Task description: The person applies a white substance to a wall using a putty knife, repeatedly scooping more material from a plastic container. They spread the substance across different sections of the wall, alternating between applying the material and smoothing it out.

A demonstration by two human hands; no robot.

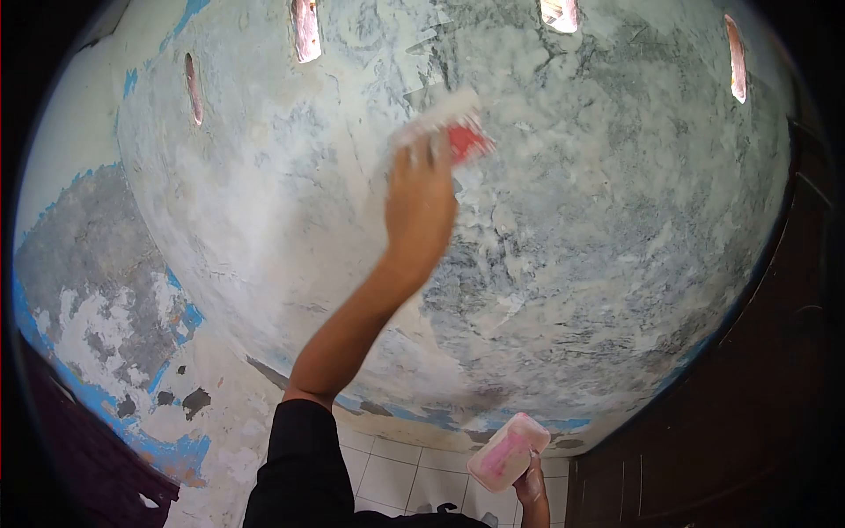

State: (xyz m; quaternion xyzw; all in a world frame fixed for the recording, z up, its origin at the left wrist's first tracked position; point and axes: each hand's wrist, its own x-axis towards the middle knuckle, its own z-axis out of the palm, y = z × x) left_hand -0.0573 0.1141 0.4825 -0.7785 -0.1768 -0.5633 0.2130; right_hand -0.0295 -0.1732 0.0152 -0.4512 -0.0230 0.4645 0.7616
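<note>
The wall fills nearly the whole view. It is patchy grey-white filler over old blue paint, with bare flaked patches at lower left and narrow vent slots along the top. Below it lies a strip of pale floor tiles, and a dark door stands at the right edge.

The left arm, in a black sleeve, reaches up from below. The left hand grips the red handle of a scraper, whose pale, smeared blade is pressed flat to the wall above the fingers and blurred with motion. Low down, well apart from it, the right hand grasps a pink tray from beneath and tilts it towards the wall. Whether the tray holds filler cannot be told.

The chief risk appears to be the blade's corner digging in. At full reach the wrist has little control, so a tilted edge could gouge the soft coat or leave ridges. The tray is outside the person's line of sight and already tilted, so it could spill onto the tiles. Filler could also drop from the blade onto the sleeve.
</note>
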